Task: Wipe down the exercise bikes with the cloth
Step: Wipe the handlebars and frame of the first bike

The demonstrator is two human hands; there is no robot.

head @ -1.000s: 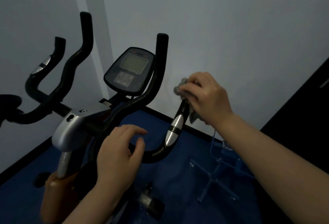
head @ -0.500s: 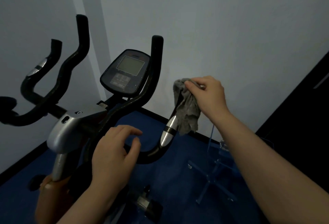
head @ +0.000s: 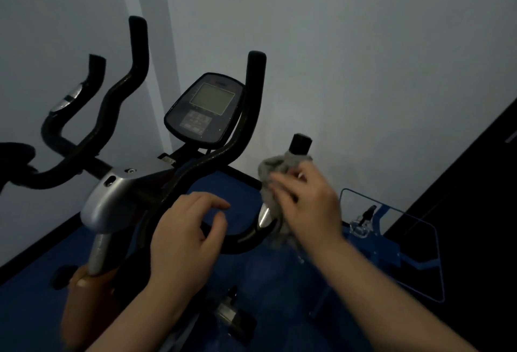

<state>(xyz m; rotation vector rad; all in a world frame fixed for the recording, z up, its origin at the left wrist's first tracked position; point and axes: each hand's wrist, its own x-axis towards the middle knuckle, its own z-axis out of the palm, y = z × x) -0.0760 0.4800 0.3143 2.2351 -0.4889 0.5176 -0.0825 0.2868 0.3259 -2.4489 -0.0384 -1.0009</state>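
Note:
An exercise bike with black curved handlebars (head: 246,116) and a dark console (head: 205,110) stands in front of me. My right hand (head: 307,206) presses a grey cloth (head: 275,172) around the right-hand grip, just below its black end cap (head: 300,143) and over the silver sensor band (head: 264,216). My left hand (head: 184,242) grips the lower bend of the handlebar, fingers partly lifted. The cloth's lower end hangs blurred under my right hand.
A silver stem housing (head: 112,200) sits left of my left hand. A clear acrylic stand (head: 391,239) with a small spray bottle (head: 362,223) stands on the blue floor at right. White wall behind; a dark panel (head: 475,183) at far right.
My right hand slid the cloth from the top of the right grip down along it, uncovering the black end cap. The left hand stayed on the bar.

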